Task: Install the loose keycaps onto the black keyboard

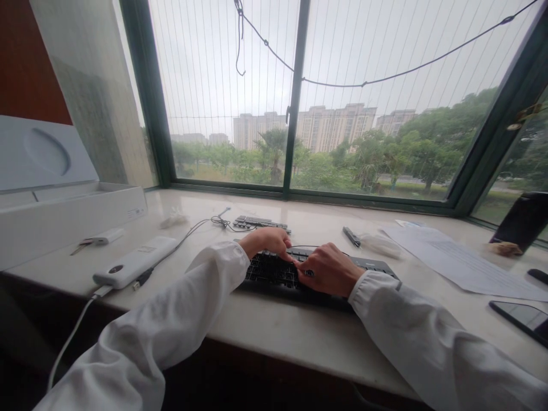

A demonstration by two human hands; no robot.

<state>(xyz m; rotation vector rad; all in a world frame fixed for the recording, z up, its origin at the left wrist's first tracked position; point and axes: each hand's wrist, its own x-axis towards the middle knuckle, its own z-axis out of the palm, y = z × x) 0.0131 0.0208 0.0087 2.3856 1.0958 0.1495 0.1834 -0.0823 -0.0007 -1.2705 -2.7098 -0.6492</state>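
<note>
Head view: black keyboard (274,269) lies on the pale sill (274,325), under both hands. Left hand (269,242) half-curled, finger pointing down at the keys; right hand (329,270) curled, fingertips meeting the left's at mid-board. Can't tell if either pinches a keycap. To work cleanly here, probably keep the board flat, wrists steady, fingertips on one key only. Counts: two hands, one keyboard, one white power bank (136,261), one flat-lying phone (523,319), two crumpled clear bags (380,245). Black key pieces (256,222) behind: too small to count.
</note>
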